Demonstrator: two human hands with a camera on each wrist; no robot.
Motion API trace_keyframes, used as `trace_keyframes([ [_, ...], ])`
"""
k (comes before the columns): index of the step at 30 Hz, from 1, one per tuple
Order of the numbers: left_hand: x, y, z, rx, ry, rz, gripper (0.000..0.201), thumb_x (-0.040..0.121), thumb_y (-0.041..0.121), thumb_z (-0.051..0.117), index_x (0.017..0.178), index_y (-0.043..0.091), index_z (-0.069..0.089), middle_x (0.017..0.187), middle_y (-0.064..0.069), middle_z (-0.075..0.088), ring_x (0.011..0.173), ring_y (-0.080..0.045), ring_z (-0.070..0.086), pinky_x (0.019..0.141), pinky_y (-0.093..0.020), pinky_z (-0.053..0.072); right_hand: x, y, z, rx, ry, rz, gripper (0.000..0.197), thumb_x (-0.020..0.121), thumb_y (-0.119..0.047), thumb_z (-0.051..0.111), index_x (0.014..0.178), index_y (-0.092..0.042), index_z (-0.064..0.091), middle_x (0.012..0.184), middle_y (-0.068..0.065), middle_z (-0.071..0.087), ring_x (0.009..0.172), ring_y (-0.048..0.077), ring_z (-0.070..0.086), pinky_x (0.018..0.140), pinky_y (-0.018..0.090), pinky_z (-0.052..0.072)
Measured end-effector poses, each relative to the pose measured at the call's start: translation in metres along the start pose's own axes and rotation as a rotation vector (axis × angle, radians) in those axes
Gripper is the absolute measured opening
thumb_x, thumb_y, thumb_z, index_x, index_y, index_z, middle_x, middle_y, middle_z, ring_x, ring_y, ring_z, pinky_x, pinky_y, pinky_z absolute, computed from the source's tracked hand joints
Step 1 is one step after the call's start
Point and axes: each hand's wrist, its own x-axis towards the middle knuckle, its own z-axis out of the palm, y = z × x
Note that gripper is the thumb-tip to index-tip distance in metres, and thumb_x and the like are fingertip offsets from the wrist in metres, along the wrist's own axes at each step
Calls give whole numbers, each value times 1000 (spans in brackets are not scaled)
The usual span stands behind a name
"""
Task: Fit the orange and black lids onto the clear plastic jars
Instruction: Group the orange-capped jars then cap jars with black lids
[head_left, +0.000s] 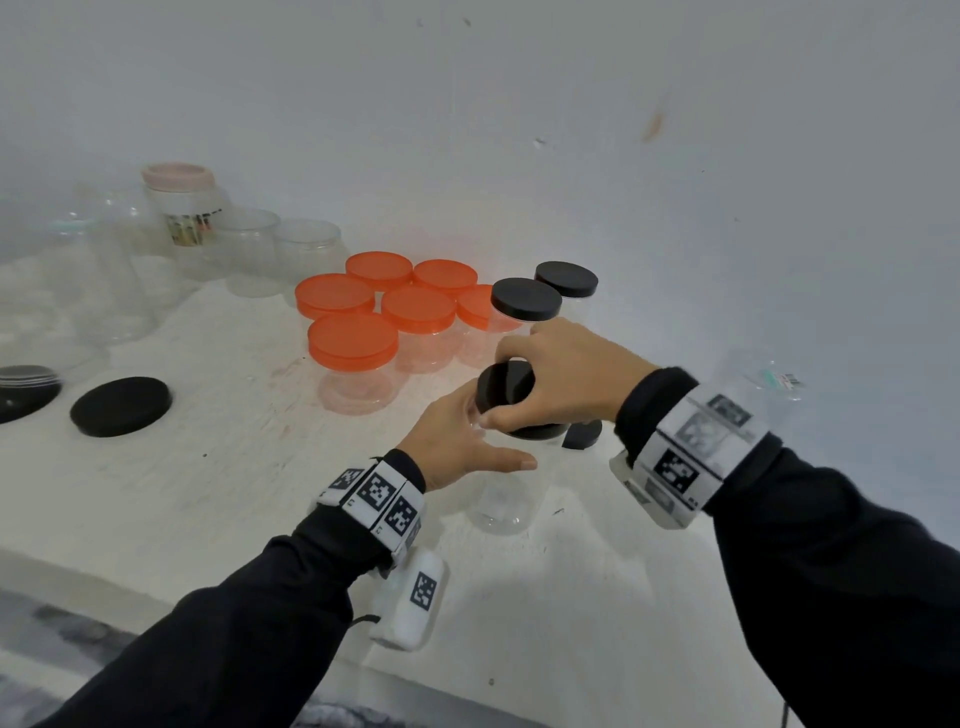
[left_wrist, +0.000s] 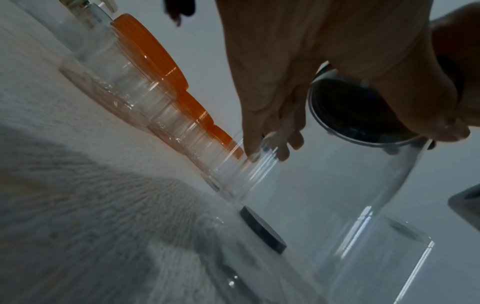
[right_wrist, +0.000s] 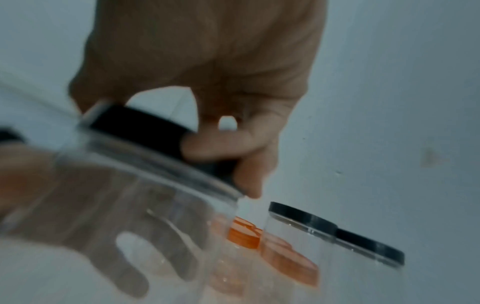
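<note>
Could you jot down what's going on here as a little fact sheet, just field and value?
Surface: white table
Left hand: steadies a clear jar by its side
Right hand: grips a black lid on that jar's mouth
Orange-lidded jars: six, standing together
Black-lidded jars: two, behind the hands
Loose black lid: flat on the table, left
Uncapped jars: far left, by the wall

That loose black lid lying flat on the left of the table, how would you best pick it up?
Probably from straight above, by its rim. The loose black lid lies flat on the white table as a low round disc, so only its thin edge offers a hold: fingers one side, thumb opposite. The space around it looks free. The right hand grips its own black lid this way.
</note>
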Motion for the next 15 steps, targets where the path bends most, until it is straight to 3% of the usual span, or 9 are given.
trace_keyframes([
  [3, -1, 0, 1, -2, 13, -8, 73, 60, 16, 85, 122, 30, 48, 114, 15, 61, 109, 0, 54, 88, -19, 44, -3, -4, 2, -92, 58, 50, 61, 72, -70, 59, 102, -16, 61, 77, -4, 55, 74, 11, 50, 68, 28, 46],
  [6, -1, 3, -2, 41, -11, 5, 70, 61, 16, 85, 121, 28, 50, 113, 15, 61, 110, 2, 54, 86, -16, 45, -4, 1, -14, -19, -234, 7, 69, 75, -61, 63, 135, -34, 42, 112, -7, 48, 105, 13, 47, 88, 29, 44],
  [8, -1, 4, -3, 54, -23, 3, 73, 61, 16, 85, 125, 22, 49, 115, 13, 60, 112, 1, 53, 88, -16, 45, -2, 4, -19, 59, -337, -67, 75, 75, -44, 72, 139, -40, 34, 113, -14, 40, 111, 11, 42, 92, 28, 42],
  [11, -2, 3, -2, 45, -8, 6, 75, 60, 17, 85, 126, 19, 49, 117, 12, 59, 112, -1, 53, 90, -16, 44, -1, 4, -15, 64, -211, -92, 63, 70, -42, 76, 127, -35, 50, 88, -23, 41, 92, 5, 46, 79, 21, 42],
  [15, -3, 2, 3, 12, 20, 11, 71, 60, 17, 85, 119, 32, 49, 114, 15, 61, 107, 3, 55, 83, -13, 44, -3, -3, 1, -77, 46, -60, 53, 73, -63, 64, 103, -19, 64, 75, -7, 55, 79, 14, 57, 66, 25, 48],
])
